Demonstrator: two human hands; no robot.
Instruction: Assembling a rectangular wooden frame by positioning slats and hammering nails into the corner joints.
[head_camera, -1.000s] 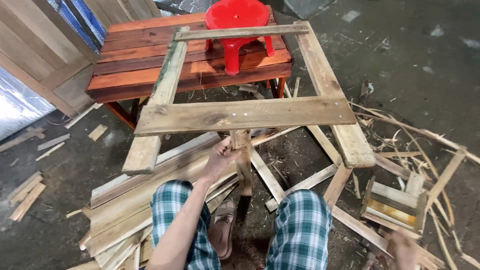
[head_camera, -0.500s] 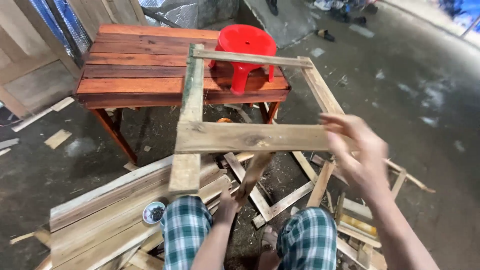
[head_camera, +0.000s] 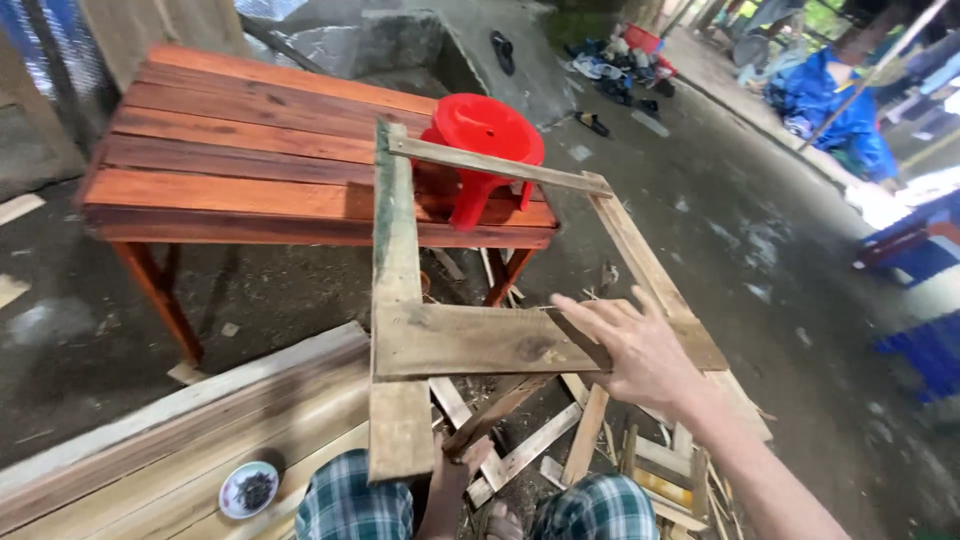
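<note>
I see the wooden frame (head_camera: 480, 340) — four rough, weathered planks nailed into an open rectangle, greenish-grey along its left rail. It stands tilted, its far end raised over the front edge of the red-brown slatted bench (head_camera: 240, 160), its near end low by my knees. The near crosspiece is broad and pale with a dark knot. A short brace (head_camera: 495, 410) slants down beneath that crosspiece — its lower end sits nearest me, well below the bench top.
</note>
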